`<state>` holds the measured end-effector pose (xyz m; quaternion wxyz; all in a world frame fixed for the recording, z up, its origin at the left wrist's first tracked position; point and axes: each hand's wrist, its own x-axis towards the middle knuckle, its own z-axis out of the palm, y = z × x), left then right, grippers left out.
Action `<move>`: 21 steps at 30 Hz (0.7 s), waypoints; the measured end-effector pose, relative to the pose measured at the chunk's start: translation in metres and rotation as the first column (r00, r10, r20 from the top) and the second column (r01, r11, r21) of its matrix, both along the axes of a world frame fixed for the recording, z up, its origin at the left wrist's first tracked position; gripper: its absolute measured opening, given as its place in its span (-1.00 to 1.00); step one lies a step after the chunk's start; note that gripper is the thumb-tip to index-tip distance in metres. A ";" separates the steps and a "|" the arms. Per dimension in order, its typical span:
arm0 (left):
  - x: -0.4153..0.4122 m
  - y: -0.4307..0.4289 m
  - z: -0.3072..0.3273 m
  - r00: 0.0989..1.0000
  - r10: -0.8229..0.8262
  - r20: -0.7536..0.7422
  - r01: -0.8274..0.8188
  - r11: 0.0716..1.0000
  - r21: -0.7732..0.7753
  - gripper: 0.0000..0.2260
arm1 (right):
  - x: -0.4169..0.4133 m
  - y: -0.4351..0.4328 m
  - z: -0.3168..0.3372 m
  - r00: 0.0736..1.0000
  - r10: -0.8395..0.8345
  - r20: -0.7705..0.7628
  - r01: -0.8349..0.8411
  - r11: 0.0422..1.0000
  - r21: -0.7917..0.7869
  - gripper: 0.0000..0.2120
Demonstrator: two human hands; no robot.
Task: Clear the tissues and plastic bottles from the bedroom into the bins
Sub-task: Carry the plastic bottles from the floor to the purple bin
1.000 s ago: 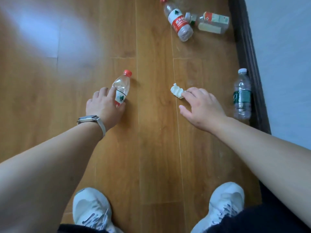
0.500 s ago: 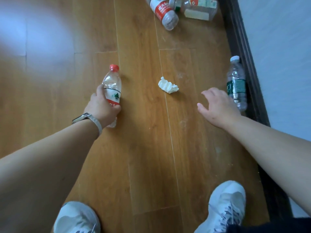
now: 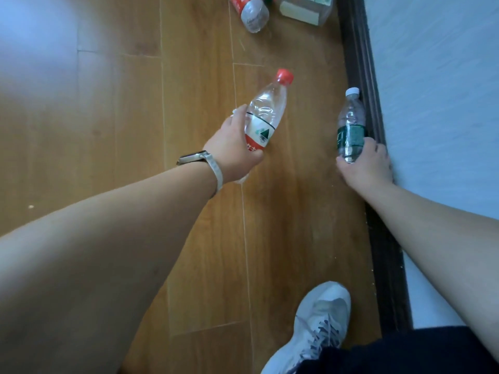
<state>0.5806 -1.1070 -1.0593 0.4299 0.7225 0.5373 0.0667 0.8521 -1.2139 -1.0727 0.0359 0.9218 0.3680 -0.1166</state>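
Observation:
My left hand (image 3: 232, 147) grips a clear red-capped bottle (image 3: 266, 114) with a white and red label, lifted off the wooden floor with its cap pointing away from me. A small white bit of tissue (image 3: 235, 111) peeks out just behind this hand; the rest is hidden. My right hand (image 3: 367, 166) curls round the lower end of a white-capped, green-labelled bottle (image 3: 351, 122), which lies on the floor along the dark baseboard.
Two more bottles lie at the top edge: one red-labelled (image 3: 252, 12) and one square and clear (image 3: 305, 9). The dark baseboard (image 3: 361, 76) and pale wall (image 3: 432, 103) bound the right side. My white shoe (image 3: 321, 319) stands at the bottom.
My left hand has lifted the red-capped bottle and carried it right, over the tissue. My right hand left the tissue, reached right and took hold of the green-labelled bottle.

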 end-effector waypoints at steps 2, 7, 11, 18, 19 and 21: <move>-0.001 -0.001 -0.002 0.999 0.034 0.031 -0.034 0.999 -0.009 -0.23 | 0.004 -0.002 -0.006 0.996 -0.049 -0.070 0.050 0.999 0.012 -0.32; -0.008 -0.001 -0.007 0.994 0.082 0.070 -0.080 0.996 -0.032 -0.24 | 0.012 0.000 -0.012 0.972 -0.131 -0.197 0.140 0.990 0.032 -0.35; -0.015 0.000 -0.010 0.994 0.089 0.064 -0.088 0.996 -0.014 -0.25 | 0.017 0.004 -0.010 0.940 -0.215 -0.265 0.227 0.974 0.018 -0.40; -0.030 0.002 -0.010 0.988 0.122 0.099 -0.118 0.992 -0.044 -0.25 | 0.003 0.008 -0.008 0.909 -0.256 -0.329 0.286 0.957 0.046 -0.48; -0.032 0.003 -0.010 0.987 0.123 0.100 -0.118 0.992 -0.052 -0.24 | -0.001 0.010 -0.007 0.913 -0.244 -0.327 0.279 0.958 0.064 -0.49; -0.035 0.005 -0.010 0.986 0.129 0.107 -0.122 0.990 -0.071 -0.22 | -0.012 0.017 -0.004 0.919 -0.211 -0.333 0.262 0.958 0.114 -0.49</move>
